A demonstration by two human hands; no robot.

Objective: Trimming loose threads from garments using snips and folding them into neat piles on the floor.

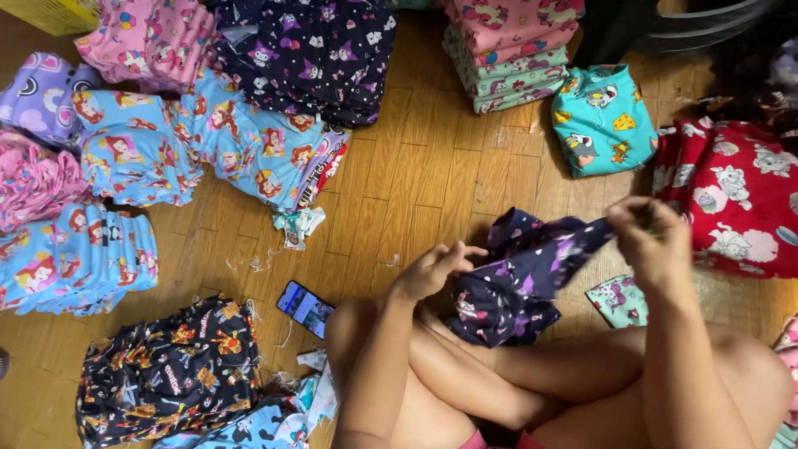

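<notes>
Head view: you are sitting cross-legged on the wooden floor [416, 183], holding a dark navy printed garment [515, 283] over your lap. Your left hand [432, 268] is pinching the garment's left edge with fingers closed on the cloth. Your right hand [648, 237] is clenching the garment's upper right end and lifting it higher than the left, so the cloth is hanging bunched between both hands, just above your knees. A phone [305, 308] is lying on the floor just beside your left knee, screen lit. A black printed pile [170, 374] is sitting at lower left, near the phone. Light blue printed stacks [125, 150] are lying at left, with pink cloth [150, 37] and a lilac piece [37, 91] above them. A dark navy stack [316, 54] is resting at top centre, well apart from your hands. A folded pink and green stack [511, 54] is sitting at top right, a teal garment [600, 120] just beside it. Red printed cloth [740, 199] is lying at far right, near your right hand. A small mint piece [619, 301] is lying on the floor under your right forearm.
</notes>
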